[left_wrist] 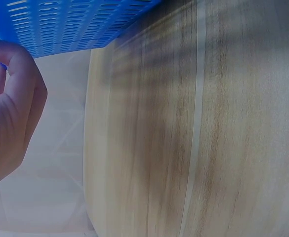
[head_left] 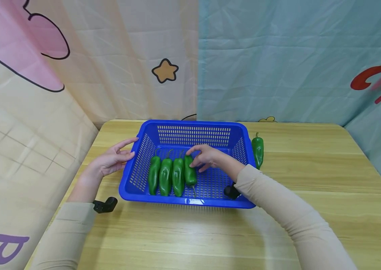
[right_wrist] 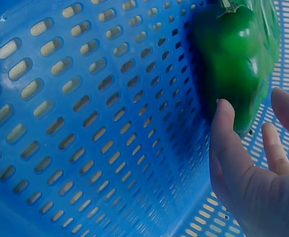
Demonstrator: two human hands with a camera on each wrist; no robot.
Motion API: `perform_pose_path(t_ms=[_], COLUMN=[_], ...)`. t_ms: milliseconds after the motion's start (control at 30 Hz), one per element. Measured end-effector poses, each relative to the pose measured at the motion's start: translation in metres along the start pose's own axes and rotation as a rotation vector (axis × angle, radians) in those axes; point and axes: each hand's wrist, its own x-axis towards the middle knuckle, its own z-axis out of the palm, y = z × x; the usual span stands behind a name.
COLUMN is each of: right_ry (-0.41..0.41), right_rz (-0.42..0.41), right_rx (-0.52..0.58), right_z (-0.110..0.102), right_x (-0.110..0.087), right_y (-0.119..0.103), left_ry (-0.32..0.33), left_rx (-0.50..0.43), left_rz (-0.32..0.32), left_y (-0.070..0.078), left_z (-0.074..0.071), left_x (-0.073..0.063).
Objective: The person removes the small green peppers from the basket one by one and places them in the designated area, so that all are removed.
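Note:
Several green peppers [head_left: 165,176] lie side by side in a blue plastic basket [head_left: 190,202], most with their stems toward the far side. The rightmost pepper [head_left: 190,170] has its stem toward the near rim. Over its upper end is my right hand [head_left: 207,155], fingers spread and slightly bent, fingertips right at its skin. In the right wrist view a gap shows between the thumb and fingers, with the pepper [right_wrist: 233,64] beyond the fingertips. My left hand [head_left: 111,159] is at the basket's left rim, thumb and forefinger touching it, the other fingers loosely bent below.
Another green pepper [head_left: 258,150] lies on the wooden table [head_left: 305,168] just outside the basket's right wall. Printed curtains [head_left: 278,75] hang behind and beside the table. Each wrist wears a black camera [head_left: 106,205].

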Motion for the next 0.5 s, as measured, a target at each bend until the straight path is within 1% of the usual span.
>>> perform_pose_path(t_ms=[500], right_ry=[0.015], right_rz=[0.013], right_rx=[-0.049], right_z=[0.0056], right_x=[0.0036], right_y=[0.0028], left_ry=[-0.001], left_rx=[-0.003], left_rz=[-0.004], left_y=[-0.0001], left_z=[-0.0002], left_x=[0.0004])
